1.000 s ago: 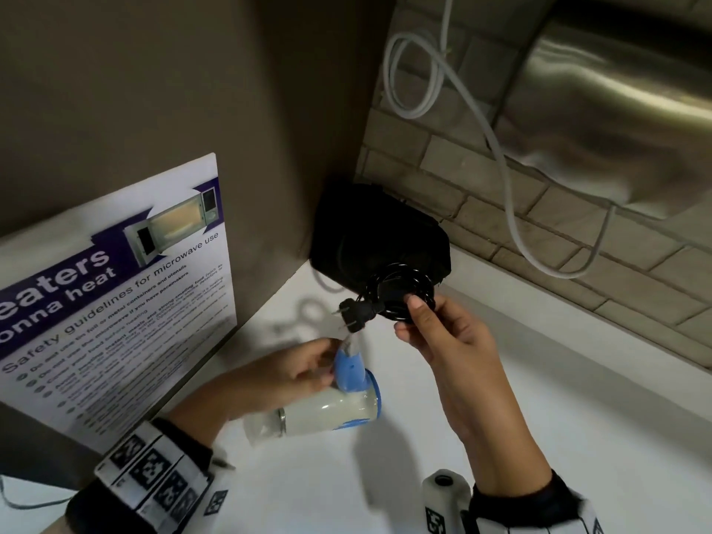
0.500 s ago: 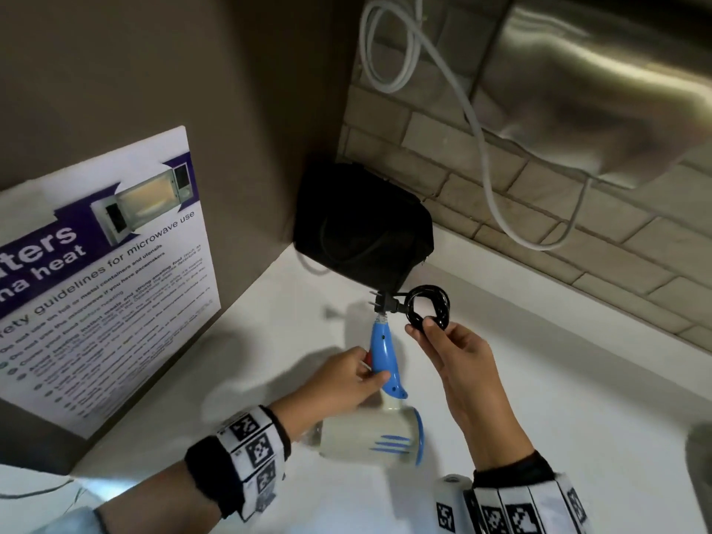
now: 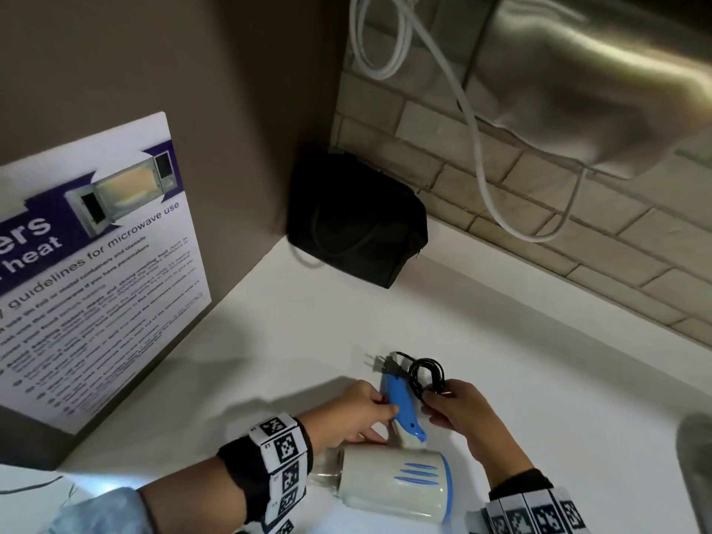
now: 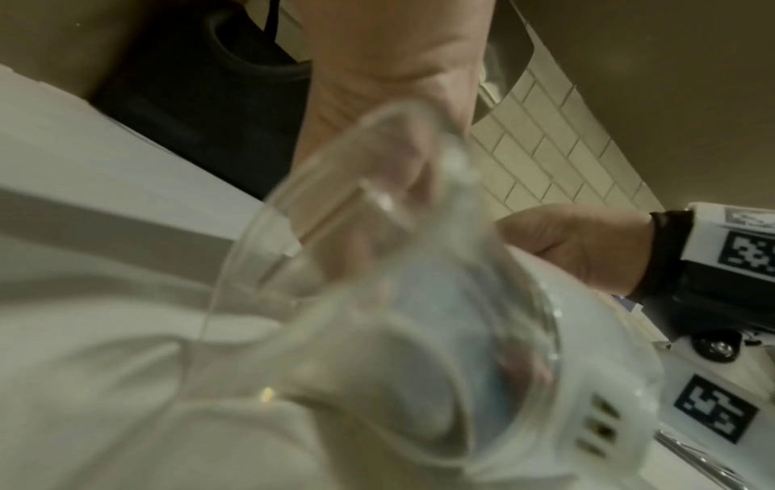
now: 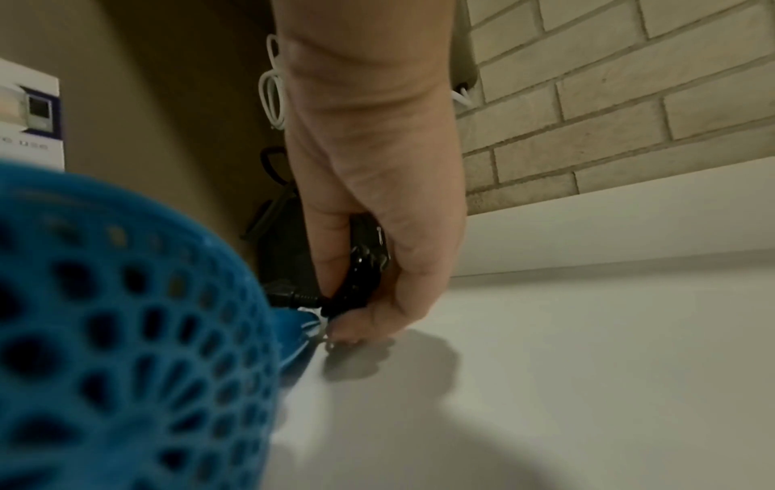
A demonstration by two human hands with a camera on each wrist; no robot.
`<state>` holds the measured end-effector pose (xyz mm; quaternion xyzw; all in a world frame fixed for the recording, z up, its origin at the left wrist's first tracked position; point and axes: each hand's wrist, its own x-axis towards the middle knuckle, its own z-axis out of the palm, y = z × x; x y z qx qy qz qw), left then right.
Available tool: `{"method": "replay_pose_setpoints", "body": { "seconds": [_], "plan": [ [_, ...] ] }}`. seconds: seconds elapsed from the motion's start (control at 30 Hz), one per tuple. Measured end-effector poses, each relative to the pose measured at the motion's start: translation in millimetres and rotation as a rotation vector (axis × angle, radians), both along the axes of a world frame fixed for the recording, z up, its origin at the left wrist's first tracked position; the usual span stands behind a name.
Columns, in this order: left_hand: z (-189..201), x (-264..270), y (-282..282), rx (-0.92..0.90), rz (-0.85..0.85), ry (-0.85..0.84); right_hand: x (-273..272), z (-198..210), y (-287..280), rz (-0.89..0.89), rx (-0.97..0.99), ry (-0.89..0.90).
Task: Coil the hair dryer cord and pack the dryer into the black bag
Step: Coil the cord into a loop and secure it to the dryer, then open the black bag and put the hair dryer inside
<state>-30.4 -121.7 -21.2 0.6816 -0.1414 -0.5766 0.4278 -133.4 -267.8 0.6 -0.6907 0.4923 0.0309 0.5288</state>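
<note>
My right hand (image 3: 456,408) pinches the coiled black cord (image 3: 425,375), thumb and fingers curled round the loops; its plug (image 3: 379,365) pokes out toward the left. My left hand (image 3: 350,416) grips the folded blue handle (image 3: 400,406) of the hair dryer (image 3: 397,483), whose cream barrel with 3 blue stripes lies low over the white counter (image 3: 539,360). The black bag (image 3: 354,221) sits well apart in the corner against the brick wall. Only the right wrist view shows the dryer's blue mesh rear grille (image 5: 126,331) and the cord bundle pressed in my palm. The left wrist view, blurred, shows the clear nozzle (image 4: 377,265) up close.
</note>
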Motion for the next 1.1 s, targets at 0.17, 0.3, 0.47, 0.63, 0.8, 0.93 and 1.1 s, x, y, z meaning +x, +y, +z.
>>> {"method": "replay_pose_setpoints", "body": {
  "seconds": [0.17, 0.3, 0.47, 0.63, 0.8, 0.93, 1.1],
  "plan": [
    [-0.2, 0.8, 3.0, 0.016, -0.045, -0.038, -0.6, -3.9, -3.0, 0.14, -0.121, 0.154],
    [3.2, 6.0, 8.2, -0.009, -0.05, -0.052, -3.0, -1.3, -1.2, 0.22, -0.204, 0.212],
    [13.2, 22.9, 22.3, -0.058, -0.044, -0.112, -9.1, 1.9, 2.0, 0.302, -0.323, 0.29],
    [29.9, 49.4, 41.0, -0.07, -0.043, -0.296, -20.7, 13.1, 18.3, 0.325, -0.519, 0.293],
    [66.3, 99.0, 38.4, -0.267, 0.131, -0.568, -12.8, 37.4, 45.1, 0.487, -0.671, 0.235],
    [105.9, 146.8, 9.2, -0.356, 0.274, -0.938, 8.2, 54.8, 72.2, 0.628, -0.701, 0.109],
    [133.8, 191.5, -30.0, -0.212, 0.136, -1.41, 35.8, 71.0, 97.9, 0.772, -0.733, 0.004]
  ]
}}
